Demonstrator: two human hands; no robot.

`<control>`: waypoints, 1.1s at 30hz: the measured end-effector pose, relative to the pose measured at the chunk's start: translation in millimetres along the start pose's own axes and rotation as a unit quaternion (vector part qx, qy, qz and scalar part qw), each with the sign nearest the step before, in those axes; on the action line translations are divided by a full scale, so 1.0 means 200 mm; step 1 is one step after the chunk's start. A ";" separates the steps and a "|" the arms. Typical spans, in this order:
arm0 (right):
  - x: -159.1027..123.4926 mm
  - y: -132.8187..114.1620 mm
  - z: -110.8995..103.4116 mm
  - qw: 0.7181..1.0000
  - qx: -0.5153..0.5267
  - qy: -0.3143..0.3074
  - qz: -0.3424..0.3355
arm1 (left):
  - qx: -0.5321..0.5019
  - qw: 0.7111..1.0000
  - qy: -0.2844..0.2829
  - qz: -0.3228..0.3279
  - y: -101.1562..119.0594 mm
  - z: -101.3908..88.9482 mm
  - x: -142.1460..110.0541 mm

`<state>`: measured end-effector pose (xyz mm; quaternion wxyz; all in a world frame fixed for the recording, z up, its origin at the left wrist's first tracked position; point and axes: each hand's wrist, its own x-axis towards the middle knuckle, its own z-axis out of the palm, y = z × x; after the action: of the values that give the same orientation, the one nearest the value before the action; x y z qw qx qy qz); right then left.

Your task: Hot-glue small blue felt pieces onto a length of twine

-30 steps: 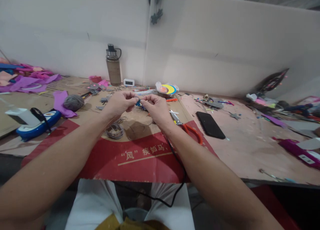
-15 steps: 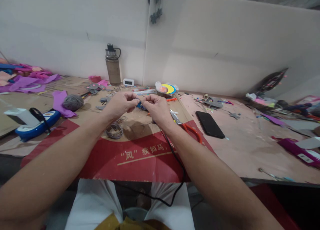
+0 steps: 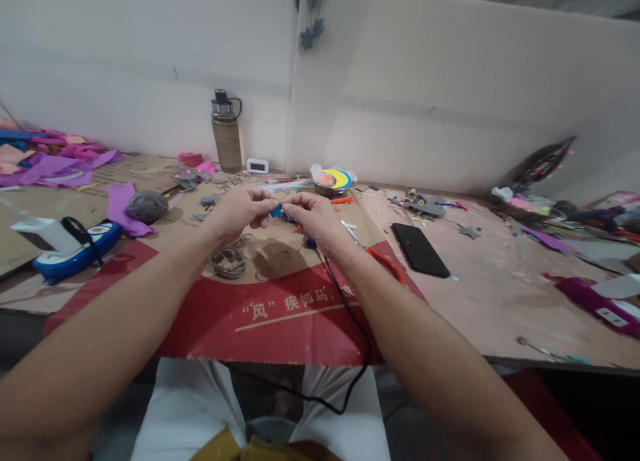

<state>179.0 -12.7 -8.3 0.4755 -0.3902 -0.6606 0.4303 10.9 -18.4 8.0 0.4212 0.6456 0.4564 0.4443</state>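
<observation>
My left hand (image 3: 245,211) and my right hand (image 3: 310,214) meet above the cardboard, thumbs and forefingers pinched almost tip to tip. Whatever they hold is too small to make out. A bit of blue (image 3: 277,211) shows between the fingertips; whether it is held or lies behind them, I cannot tell. Below my left hand lies a loose coil of thin grey cord (image 3: 229,263). By my right wrist, partly covered by the forearm, are scissors with orange handles (image 3: 387,264). A black cable (image 3: 350,307) runs from under that wrist down past the table edge.
A red-printed cardboard sheet (image 3: 300,341) covers the near table. A phone (image 3: 420,249) lies right, a ball of grey yarn (image 3: 147,206) and a blue power strip (image 3: 77,254) left. Behind stand a water bottle (image 3: 227,137), small clock (image 3: 257,166) and metal bowl (image 3: 333,189).
Both hands stay pinched together in nearly the same place. The right hand and forearm have shifted slightly, covering more of the scissors, and slightly more blue shows between the fingers.
</observation>
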 end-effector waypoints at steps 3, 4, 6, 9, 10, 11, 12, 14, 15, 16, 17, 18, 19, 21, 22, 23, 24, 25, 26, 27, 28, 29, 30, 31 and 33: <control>0.00 0.00 0.00 1.000 -0.006 -0.011 0.011 | -0.015 1.000 0.012 0.005 0.00 0.00 0.00; 0.00 0.00 0.00 1.000 -0.007 -0.009 0.009 | -0.017 1.000 0.011 0.008 0.00 0.00 0.00; 0.00 0.01 0.00 1.000 -0.009 0.001 0.000 | -0.014 1.000 0.008 0.013 0.00 0.00 0.01; 0.00 0.01 0.01 1.000 -0.014 0.018 -0.016 | -0.003 1.000 0.003 0.016 -0.01 0.00 0.01; 0.00 0.01 0.01 1.000 -0.014 0.020 -0.020 | 0.001 1.000 0.003 0.016 -0.01 0.00 0.00; 0.00 0.01 0.01 0.999 -0.012 0.022 -0.023 | 0.004 1.000 0.001 0.015 0.00 0.00 0.00; 0.00 0.01 0.01 0.999 -0.010 0.023 -0.026 | 0.003 1.000 -0.002 0.014 0.00 0.00 0.00; 0.00 0.01 0.01 0.999 -0.008 0.029 -0.027 | -0.018 1.000 -0.017 0.011 0.00 0.00 0.00; 0.00 0.01 0.01 0.999 -0.008 0.036 -0.026 | -0.037 0.999 -0.025 0.009 0.00 0.01 0.00; 0.01 0.02 0.01 0.999 -0.007 0.043 -0.025 | -0.061 0.998 -0.031 0.007 0.00 0.01 0.00; 0.01 0.02 0.01 0.998 -0.005 0.050 -0.024 | -0.085 0.996 -0.034 0.004 0.00 0.01 0.00; 0.01 0.02 0.00 0.998 -0.002 0.056 -0.022 | -0.107 0.994 -0.034 -0.001 0.01 0.01 0.00; 0.02 0.03 0.00 0.998 0.001 0.061 -0.021 | -0.123 0.992 -0.034 -0.005 0.01 0.01 0.00; 0.02 0.03 0.00 0.998 0.004 0.065 -0.020 | -0.138 0.990 -0.035 -0.012 0.02 0.01 0.00; 0.02 0.03 0.00 0.998 0.005 0.065 -0.019 | -0.138 0.990 -0.036 -0.012 0.02 0.01 0.00; 0.02 0.02 0.00 0.998 0.005 0.063 -0.018 | -0.134 0.990 -0.037 -0.011 0.02 0.01 0.00; 0.02 0.02 0.00 0.998 0.003 0.061 -0.016 | -0.126 0.991 -0.035 -0.009 0.02 0.01 0.00; 0.01 0.02 0.00 0.998 0.001 0.058 -0.014 | -0.116 0.993 -0.031 -0.009 0.02 0.01 0.00; 0.01 0.01 0.01 0.998 -0.003 0.056 -0.012 | -0.105 0.994 -0.025 -0.010 0.02 0.02 -0.01; 0.00 0.01 0.01 0.998 -0.007 0.054 -0.010 | -0.096 0.995 -0.019 -0.012 0.01 0.02 -0.01; 0.00 0.01 0.02 0.998 -0.010 0.053 -0.010 | -0.089 0.996 -0.014 -0.013 0.01 0.02 -0.01; 0.00 0.00 0.02 0.999 -0.013 0.052 -0.012 | -0.086 0.996 -0.012 -0.013 0.01 0.02 -0.01; 0.00 0.00 0.02 0.998 -0.015 0.051 -0.013 | -0.084 0.996 -0.010 -0.015 0.01 0.02 -0.01; 0.00 0.00 0.02 0.998 -0.017 0.051 -0.014 | -0.081 0.997 -0.010 -0.017 0.01 0.02 -0.01; 0.00 0.00 0.02 0.998 -0.020 0.051 -0.013 | -0.075 0.997 -0.011 -0.023 0.01 0.02 -0.01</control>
<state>175.2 -13.8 -9.9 0.5062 -0.4123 -0.6489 0.3909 14.4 -20.7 9.3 0.4833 0.6063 0.4317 0.4610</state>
